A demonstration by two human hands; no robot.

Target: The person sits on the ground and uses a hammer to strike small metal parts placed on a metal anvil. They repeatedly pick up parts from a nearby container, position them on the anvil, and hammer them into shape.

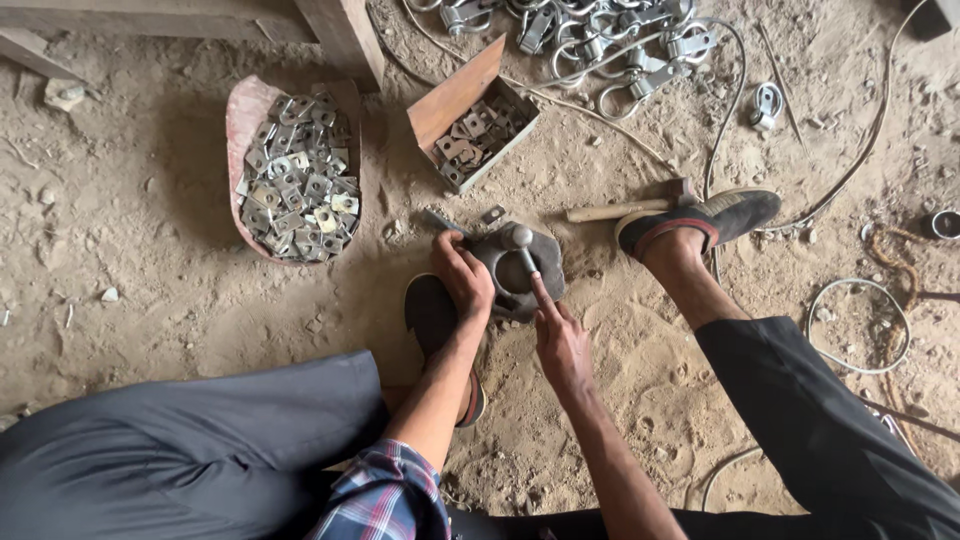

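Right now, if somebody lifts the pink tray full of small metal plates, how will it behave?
The pink tray probably feels heavy, because the metal plates are heaped high. The loose plates may slide and spill if it tilts. The tray looks thin, so it might bend.

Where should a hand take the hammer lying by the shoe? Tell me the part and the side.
Take the hammer by the bare pale wooden handle, coming from above at its left, free end. It lies flat on the dirt floor, its head tucked against the dark shoe, so that end is crowded.
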